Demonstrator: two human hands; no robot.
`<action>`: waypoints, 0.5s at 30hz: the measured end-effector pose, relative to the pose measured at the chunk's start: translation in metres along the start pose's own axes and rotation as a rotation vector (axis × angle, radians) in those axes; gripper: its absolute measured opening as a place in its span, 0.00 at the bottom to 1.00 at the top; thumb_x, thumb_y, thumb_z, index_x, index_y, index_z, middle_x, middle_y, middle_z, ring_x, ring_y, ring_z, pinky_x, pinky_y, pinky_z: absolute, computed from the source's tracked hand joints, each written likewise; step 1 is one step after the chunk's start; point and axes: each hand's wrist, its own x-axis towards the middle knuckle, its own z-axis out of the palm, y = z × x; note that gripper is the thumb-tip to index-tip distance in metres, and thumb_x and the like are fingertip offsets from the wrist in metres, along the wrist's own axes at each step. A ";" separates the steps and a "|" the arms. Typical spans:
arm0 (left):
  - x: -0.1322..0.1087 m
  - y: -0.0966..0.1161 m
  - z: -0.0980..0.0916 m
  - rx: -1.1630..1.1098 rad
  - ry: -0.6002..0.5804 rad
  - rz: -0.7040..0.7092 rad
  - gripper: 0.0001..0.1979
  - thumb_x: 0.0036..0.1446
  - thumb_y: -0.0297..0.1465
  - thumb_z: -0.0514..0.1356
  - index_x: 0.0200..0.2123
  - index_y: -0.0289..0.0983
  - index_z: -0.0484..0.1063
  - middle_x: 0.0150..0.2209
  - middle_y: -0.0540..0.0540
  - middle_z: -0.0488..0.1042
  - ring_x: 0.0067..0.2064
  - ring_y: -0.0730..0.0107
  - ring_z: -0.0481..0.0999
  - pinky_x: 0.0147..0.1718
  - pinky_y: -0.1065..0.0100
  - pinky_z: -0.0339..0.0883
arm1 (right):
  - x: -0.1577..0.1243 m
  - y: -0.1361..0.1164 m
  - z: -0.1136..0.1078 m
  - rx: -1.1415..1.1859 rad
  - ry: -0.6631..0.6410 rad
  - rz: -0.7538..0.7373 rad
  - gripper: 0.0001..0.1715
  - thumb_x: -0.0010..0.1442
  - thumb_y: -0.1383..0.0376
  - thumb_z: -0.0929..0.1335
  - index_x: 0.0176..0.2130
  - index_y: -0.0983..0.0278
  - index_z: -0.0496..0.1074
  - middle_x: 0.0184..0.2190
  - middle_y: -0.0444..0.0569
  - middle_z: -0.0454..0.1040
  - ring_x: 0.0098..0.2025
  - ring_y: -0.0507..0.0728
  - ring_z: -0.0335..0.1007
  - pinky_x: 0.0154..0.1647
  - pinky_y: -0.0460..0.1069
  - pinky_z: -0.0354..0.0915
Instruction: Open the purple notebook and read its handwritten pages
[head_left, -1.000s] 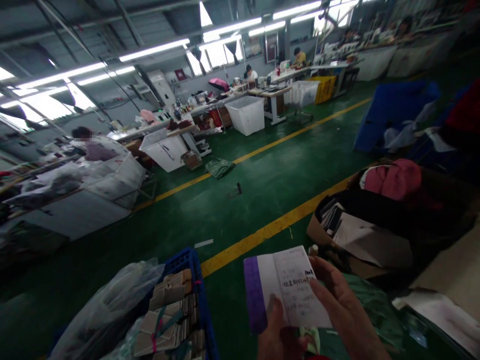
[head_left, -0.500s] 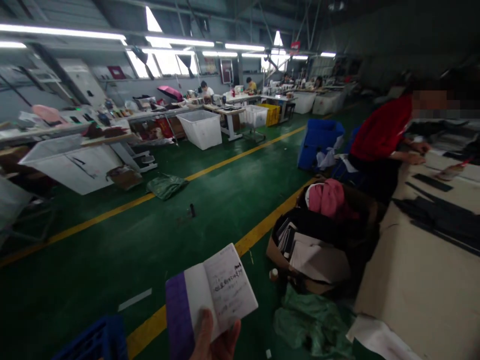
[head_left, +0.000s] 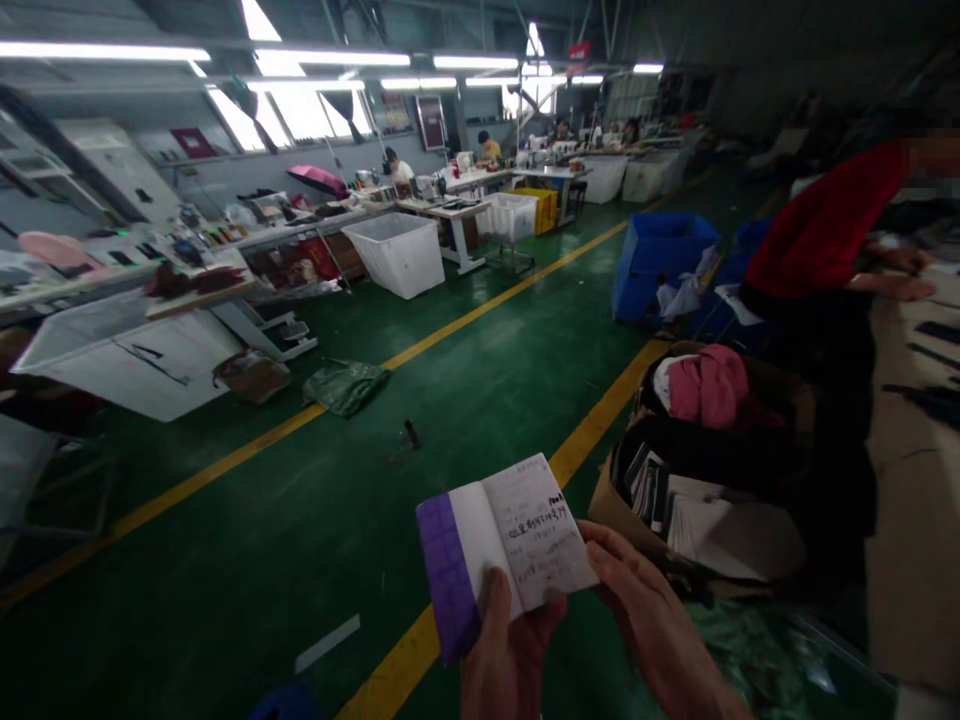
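From the head camera, a small open notebook [head_left: 504, 535] sat near, low in the middle. The left hand [head_left: 506, 655] pinched its bottom edge, thumb on the page; the right hand [head_left: 645, 610] touched its right edge, fingers loosely together. It looked light, floppy paper, best gripped near the spine

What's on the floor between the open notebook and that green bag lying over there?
In the head view, bare green floor and a small dark object lie between the notebook and the green bag.

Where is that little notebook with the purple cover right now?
The notebook is low in the middle of the head view, held open in the left hand, the right hand at its edge, above the yellow floor line.
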 end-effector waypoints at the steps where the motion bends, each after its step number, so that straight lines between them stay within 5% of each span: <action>1: 0.006 0.012 0.002 -0.001 -0.011 -0.012 0.28 0.61 0.28 0.62 0.63 0.38 0.60 0.52 0.34 0.77 0.48 0.52 0.80 0.35 0.64 0.81 | 0.006 -0.002 0.013 0.068 -0.004 0.019 0.28 0.59 0.48 0.72 0.52 0.61 0.74 0.48 0.53 0.77 0.50 0.63 0.72 0.49 0.54 0.69; 6: 0.030 0.050 0.007 0.003 -0.048 -0.009 0.29 0.60 0.29 0.63 0.63 0.37 0.61 0.53 0.34 0.76 0.50 0.49 0.79 0.35 0.61 0.81 | 0.033 -0.002 0.059 0.156 0.104 0.007 0.28 0.50 0.50 0.78 0.46 0.61 0.79 0.43 0.52 0.80 0.45 0.63 0.75 0.42 0.52 0.72; 15: 0.067 0.066 -0.004 0.049 0.006 -0.123 0.23 0.59 0.39 0.65 0.53 0.32 0.72 0.43 0.34 0.81 0.48 0.49 0.80 0.46 0.57 0.78 | 0.072 0.009 0.088 0.203 0.149 -0.010 0.21 0.52 0.53 0.78 0.42 0.60 0.79 0.40 0.48 0.80 0.41 0.62 0.76 0.38 0.51 0.72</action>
